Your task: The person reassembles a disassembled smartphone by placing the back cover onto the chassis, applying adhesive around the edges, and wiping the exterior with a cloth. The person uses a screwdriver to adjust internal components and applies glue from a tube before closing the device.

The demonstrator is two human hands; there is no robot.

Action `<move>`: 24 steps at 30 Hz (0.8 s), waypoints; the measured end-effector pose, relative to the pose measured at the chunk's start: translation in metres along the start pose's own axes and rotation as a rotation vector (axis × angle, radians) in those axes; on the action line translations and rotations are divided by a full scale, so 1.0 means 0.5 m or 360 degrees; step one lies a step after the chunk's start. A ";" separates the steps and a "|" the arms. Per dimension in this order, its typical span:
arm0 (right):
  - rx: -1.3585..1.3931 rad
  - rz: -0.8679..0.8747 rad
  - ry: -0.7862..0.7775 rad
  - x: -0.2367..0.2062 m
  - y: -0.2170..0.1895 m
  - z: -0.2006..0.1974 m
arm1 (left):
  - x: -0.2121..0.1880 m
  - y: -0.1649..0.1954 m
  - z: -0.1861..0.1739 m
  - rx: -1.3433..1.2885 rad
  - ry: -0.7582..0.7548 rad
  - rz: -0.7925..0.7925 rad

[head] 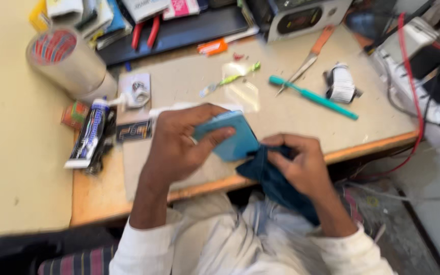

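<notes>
Two hands are working together just above the near edge of the desk [362, 145]. Left hand [176, 145] is gripping a light blue phone-like slab [230, 136], thumb pressed across its face, tilting it so one end is sticking out toward the other hand. Right hand [301, 163] is pinching a dark blue cloth [276, 183] bunched against that end, its tail hanging toward the lap. Farther back, a teal toothbrush [314, 98] and scissors [306, 58] are lying within reach, and a tape roll [67, 61] is sitting at the left.
</notes>
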State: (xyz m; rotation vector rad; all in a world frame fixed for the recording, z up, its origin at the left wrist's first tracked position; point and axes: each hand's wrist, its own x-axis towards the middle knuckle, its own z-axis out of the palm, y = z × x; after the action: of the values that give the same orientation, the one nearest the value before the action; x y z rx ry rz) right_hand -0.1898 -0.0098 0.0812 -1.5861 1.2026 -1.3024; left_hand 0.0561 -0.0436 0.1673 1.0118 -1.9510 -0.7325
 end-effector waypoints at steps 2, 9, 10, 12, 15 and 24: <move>-0.0091 -0.0062 -0.0099 -0.004 -0.009 0.005 | -0.036 -0.037 -0.011 -0.0096 0.0121 0.0226; -0.0615 -0.0554 -0.0359 0.025 -0.084 -0.014 | -0.143 -0.108 -0.024 -0.0619 0.0260 -0.0093; -0.0698 -0.0553 -0.0396 0.033 -0.096 -0.015 | -0.148 -0.110 -0.029 -0.0441 0.0166 -0.0132; -0.0864 -0.0525 -0.0484 0.043 -0.120 -0.016 | -0.152 -0.110 -0.029 -0.0245 0.0101 -0.0204; -0.0906 -0.0532 -0.0538 0.059 -0.150 -0.013 | -0.145 -0.110 -0.005 -0.0264 0.0195 -0.0190; -0.0882 -0.0615 -0.0573 0.067 -0.152 0.098 | -0.141 -0.127 0.034 -0.0517 0.0311 -0.0037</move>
State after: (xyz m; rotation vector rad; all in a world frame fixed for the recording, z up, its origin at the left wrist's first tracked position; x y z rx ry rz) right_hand -0.1252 -0.0213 0.1516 -2.4292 1.1135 -0.8718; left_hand 0.0914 -0.0141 0.0827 0.8722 -1.5931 -0.8950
